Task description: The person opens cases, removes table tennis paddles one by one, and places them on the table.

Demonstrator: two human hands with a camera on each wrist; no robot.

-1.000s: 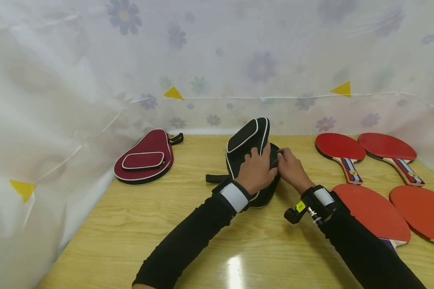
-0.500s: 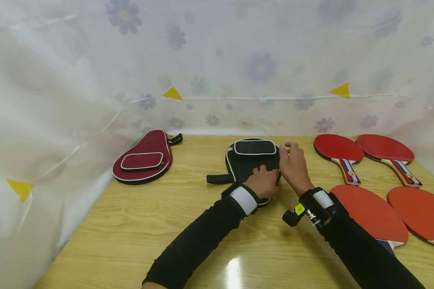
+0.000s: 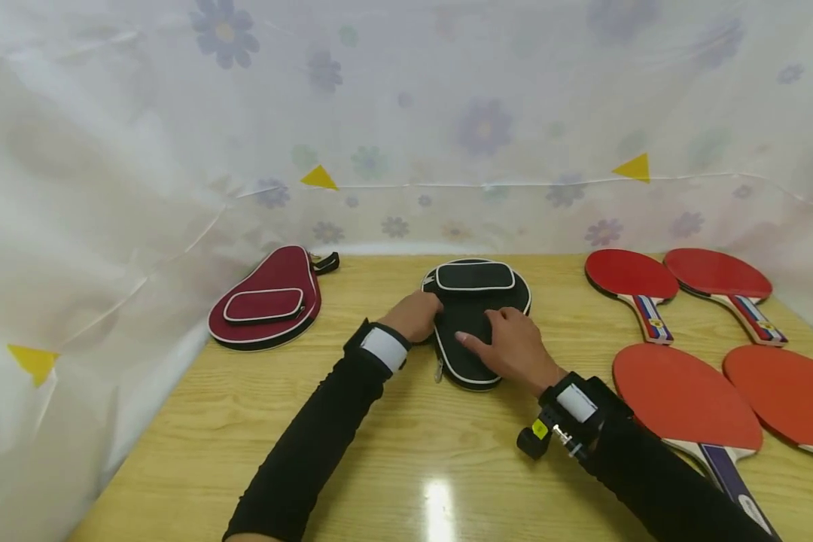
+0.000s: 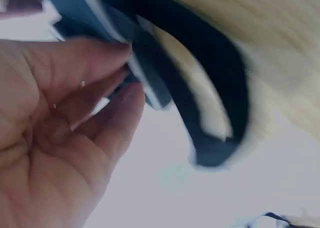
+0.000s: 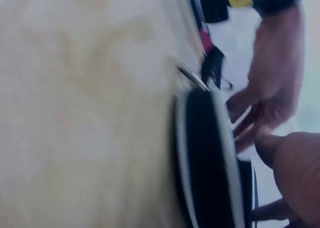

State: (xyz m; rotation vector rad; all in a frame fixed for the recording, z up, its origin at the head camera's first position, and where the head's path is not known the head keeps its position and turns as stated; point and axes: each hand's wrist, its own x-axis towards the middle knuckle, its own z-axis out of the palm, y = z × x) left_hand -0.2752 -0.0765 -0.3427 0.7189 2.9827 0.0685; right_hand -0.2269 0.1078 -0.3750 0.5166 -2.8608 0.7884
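Note:
A black table tennis bat case (image 3: 464, 327) with white piping and a small pocket lies on the table in the head view. At its left edge my left hand (image 3: 413, 315) pinches the case's rim between thumb and fingers; a black strap loop (image 4: 232, 88) hangs beside these fingers in the left wrist view. My right hand (image 3: 515, 350) rests on the case's lower right part, thumb spread away from the fingers. A metal zip pull (image 3: 439, 370) dangles at the lower left edge. The right wrist view is blurred and shows the case's side edge-on.
On the left lies a dark red bat case (image 3: 264, 297) with a black strap. Several red bats lie on the right, among them a nearer one (image 3: 684, 391) beside my right forearm. A white flowered sheet (image 3: 406, 135) stands behind the wooden table (image 3: 352, 467).
The black case's raised upper part has come down flat. My left hand has moved from the case's middle to its left edge; my right hand has moved down and left onto it.

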